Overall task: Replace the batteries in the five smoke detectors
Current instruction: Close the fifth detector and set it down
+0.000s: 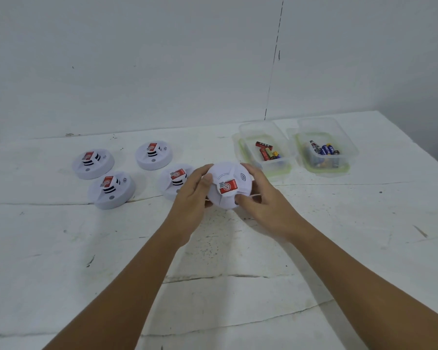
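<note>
Both my hands hold one white smoke detector (pixel 234 179) with a red sticker, lifted and tilted toward me above the table's middle. My left hand (pixel 192 195) grips its left edge, thumb on its face. My right hand (pixel 261 195) grips its right edge, thumb near the bottom rim. Several more white detectors lie on the table to the left: one at the far left (pixel 92 164), one at the back (pixel 154 155), one in front (pixel 111 190), and one (pixel 173 181) partly hidden behind my left hand.
Two clear plastic tubs stand at the back right: the left tub (pixel 248 130) holds red and mixed batteries (pixel 267 150), the right tub (pixel 349 147) holds blue and mixed batteries (pixel 324 149). The white table (pixel 238 248) is cracked and scuffed; a white wall is behind it.
</note>
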